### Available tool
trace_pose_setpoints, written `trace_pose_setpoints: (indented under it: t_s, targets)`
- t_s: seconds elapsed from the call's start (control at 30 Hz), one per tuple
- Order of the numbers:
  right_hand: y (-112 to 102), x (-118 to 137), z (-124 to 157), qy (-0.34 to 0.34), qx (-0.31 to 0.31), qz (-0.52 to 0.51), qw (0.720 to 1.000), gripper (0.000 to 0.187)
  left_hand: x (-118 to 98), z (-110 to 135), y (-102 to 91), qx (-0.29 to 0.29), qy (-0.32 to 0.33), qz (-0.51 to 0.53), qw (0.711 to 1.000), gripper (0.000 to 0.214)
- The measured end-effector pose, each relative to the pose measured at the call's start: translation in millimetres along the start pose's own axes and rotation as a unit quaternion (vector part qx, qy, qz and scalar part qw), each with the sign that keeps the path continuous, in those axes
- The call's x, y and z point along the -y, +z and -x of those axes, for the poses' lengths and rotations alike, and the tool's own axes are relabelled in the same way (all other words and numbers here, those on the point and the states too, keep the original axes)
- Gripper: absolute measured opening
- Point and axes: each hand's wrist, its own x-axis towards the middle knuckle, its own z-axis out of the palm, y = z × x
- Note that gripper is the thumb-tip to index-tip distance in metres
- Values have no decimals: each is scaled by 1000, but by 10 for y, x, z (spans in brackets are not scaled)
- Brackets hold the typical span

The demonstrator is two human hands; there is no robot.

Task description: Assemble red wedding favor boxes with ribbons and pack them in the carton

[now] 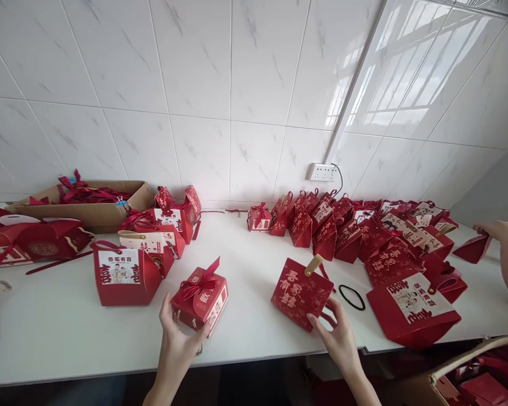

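Observation:
My left hand (180,332) is closed around a small red gift box (201,299) with a ribbon bow on top and a white printed side. It sits at the front of the white table (245,265). Between the thumb and fingers of my right hand (336,330), a red gift bag (300,293) with gold lettering and a gold strap is gripped at its lower right corner, its printed face tilted toward me. Just left of the ribboned box stands another red gift box (122,276) with a white label. A black loop (351,297) lies right of the gift bag.
Rows of red gift boxes (389,242) crowd the back right. Another person's hand (503,239) holds a red piece at the far right. A cardboard box (105,217) of ribbons stands back left; another carton (440,375) is low right. A power strip (322,172) hangs on the wall.

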Motion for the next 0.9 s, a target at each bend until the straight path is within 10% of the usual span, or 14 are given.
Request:
trace_pose_setpoints:
  t_s: [0.4, 0.63, 0.9]
  targets:
    - [300, 241, -249, -9, -131, 85, 988, 78, -567, 148, 302, 261, -124, 257, 922, 91]
    - [-19, 964, 272, -72, 102, -185, 975, 71, -836, 239, 574, 417, 61, 290, 859, 93]
    - [-224, 993, 389, -100, 101, -116, 983, 97, -945, 265, 693, 476, 237, 230, 815, 108]
